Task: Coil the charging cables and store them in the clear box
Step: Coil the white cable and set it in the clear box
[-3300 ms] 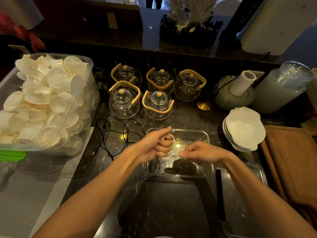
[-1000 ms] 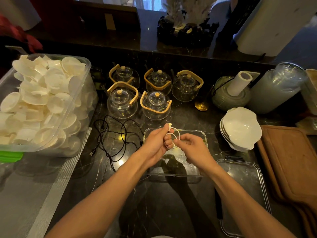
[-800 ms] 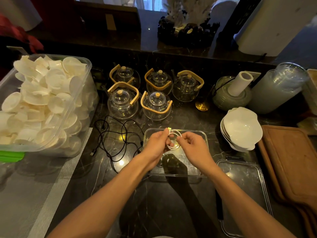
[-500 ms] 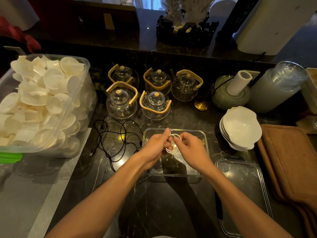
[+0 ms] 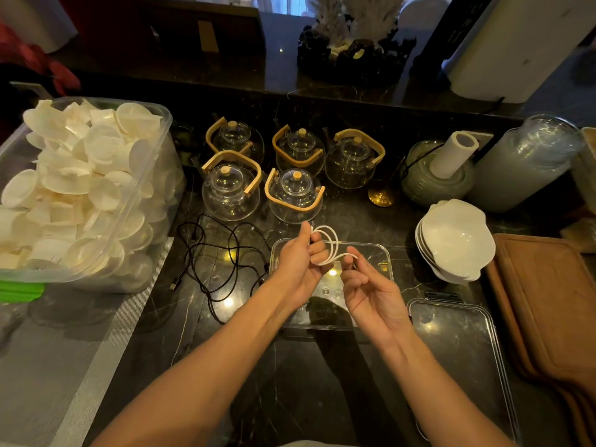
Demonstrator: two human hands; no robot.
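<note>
Right hand (image 5: 371, 285) pulled back from coil; left hand (image 5: 298, 262) pinches white cable (image 5: 332, 245) loops above clear box (image 5: 385, 253), center frame.

- You have a single view, from a wide-angle camera worn on your head, looking forward and steeply down onto the dark tabletop (image 5: 290, 382).
- It sits close: your forearms enter from the bottom edge, and your hands (image 5: 298, 264) meet near frame centre.
- The far edge takes in a raised ledge (image 5: 274, 69); straight lines bow toward the borders.
- No second view overlaps it.
</note>
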